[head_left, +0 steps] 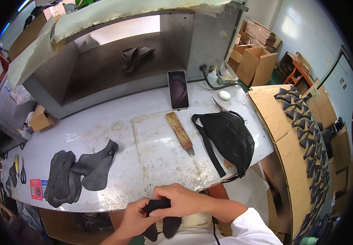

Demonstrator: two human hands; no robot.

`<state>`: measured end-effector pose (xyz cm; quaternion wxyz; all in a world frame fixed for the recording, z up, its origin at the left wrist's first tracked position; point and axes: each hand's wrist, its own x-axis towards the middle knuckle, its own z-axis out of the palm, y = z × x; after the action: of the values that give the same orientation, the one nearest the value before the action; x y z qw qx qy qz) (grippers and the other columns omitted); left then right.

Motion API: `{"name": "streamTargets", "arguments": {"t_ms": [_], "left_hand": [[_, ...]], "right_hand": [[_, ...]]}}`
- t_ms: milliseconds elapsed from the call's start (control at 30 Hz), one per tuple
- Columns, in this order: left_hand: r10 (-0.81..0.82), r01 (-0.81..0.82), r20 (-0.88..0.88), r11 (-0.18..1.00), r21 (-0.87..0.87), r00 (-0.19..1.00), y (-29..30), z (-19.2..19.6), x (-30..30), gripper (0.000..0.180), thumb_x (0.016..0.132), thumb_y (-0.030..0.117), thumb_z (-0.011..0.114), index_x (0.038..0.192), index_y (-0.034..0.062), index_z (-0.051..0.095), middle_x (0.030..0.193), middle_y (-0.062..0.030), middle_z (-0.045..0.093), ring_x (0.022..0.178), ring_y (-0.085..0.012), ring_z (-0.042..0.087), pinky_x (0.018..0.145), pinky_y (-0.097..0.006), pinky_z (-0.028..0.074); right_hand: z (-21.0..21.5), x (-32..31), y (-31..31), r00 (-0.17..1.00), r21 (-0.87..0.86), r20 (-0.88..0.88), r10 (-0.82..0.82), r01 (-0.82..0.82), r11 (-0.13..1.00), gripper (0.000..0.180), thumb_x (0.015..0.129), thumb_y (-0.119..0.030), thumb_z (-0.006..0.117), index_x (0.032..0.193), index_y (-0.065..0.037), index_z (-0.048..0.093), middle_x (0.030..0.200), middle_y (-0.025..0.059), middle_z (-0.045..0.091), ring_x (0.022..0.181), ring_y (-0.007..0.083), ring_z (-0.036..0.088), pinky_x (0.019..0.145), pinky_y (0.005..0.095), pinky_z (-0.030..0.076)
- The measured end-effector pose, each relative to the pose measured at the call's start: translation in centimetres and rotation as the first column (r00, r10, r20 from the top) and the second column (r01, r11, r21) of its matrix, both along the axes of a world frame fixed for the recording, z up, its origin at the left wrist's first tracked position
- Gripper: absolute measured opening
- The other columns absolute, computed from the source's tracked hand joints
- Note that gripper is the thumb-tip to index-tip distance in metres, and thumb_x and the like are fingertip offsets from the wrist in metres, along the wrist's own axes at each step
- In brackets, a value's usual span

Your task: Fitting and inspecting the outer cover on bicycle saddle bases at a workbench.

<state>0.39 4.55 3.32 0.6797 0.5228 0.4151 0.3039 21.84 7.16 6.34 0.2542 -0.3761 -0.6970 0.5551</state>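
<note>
Close to my lap, in front of the table's near edge, both hands grip a black, flexible, folded piece that looks like a cut leather or rubber part. My left hand pinches its left side, where a small spot of red shows at the fingers. From the right, my right hand closes over the top, thumb pressed on the front. Two dark flaps hang down below the fingers. On the table to the left lie a stack of similar dark pieces and a separate curved piece.
A knife with a worn, wrapped handle lies mid-table beside a black waist bag. A phone stands before a metal box-shaped chamber holding dark pieces. At right, cardboard carries rows of shaped black parts.
</note>
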Motion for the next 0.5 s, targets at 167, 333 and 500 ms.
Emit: {"name": "streamTargets", "arguments": {"t_ms": [167, 333, 500], "left_hand": [[-0.065, 0.068, -0.037, 0.995, 0.071, 0.997, 0.0, -0.6, -0.9, 0.018, 0.081, 0.01, 0.08, 0.088, -0.0006, 0.067, 0.072, 0.0027, 0.062, 0.066, -0.0023, 0.052, 0.055, -0.021, 0.042], [-0.078, 0.082, -0.043, 0.991, 0.103, 0.996, -0.5, -0.6, -1.6, 0.019, 0.079, 0.012, 0.081, 0.084, -0.0004, 0.068, 0.067, -0.0004, 0.062, 0.061, -0.0042, 0.052, 0.052, -0.023, 0.041], [-0.102, 0.137, -0.159, 0.965, 0.225, 0.982, -0.7, 0.0, -2.5, 0.021, 0.077, 0.013, 0.083, 0.084, -0.0011, 0.068, 0.066, -0.0048, 0.063, 0.057, -0.0078, 0.053, 0.052, -0.026, 0.042]], "right_hand": [[0.5, 0.0, 0.0, 0.997, 0.069, -0.003, 0.083, -0.083, 0.994, 0.033, 0.089, -0.031, 0.068, 0.084, -0.001, 0.057, 0.064, 0.0118, 0.06, 0.058, 0.026, 0.058, 0.056, 0.034, 0.044], [0.4, -0.1, 0.5, 0.974, 0.067, 0.001, 0.228, -0.228, 0.971, 0.034, 0.095, -0.028, 0.063, 0.077, 0.0, 0.057, 0.061, 0.0111, 0.06, 0.054, 0.0224, 0.059, 0.054, 0.0321, 0.045], [-2.0, -0.9, -0.2, 0.929, -0.274, -0.341, 0.143, -0.243, 0.93, 0.034, 0.098, -0.028, 0.061, 0.075, -0.003, 0.059, 0.057, -0.0006, 0.051, 0.049, 0.008, 0.045, 0.046, 0.0251, 0.037]]}}
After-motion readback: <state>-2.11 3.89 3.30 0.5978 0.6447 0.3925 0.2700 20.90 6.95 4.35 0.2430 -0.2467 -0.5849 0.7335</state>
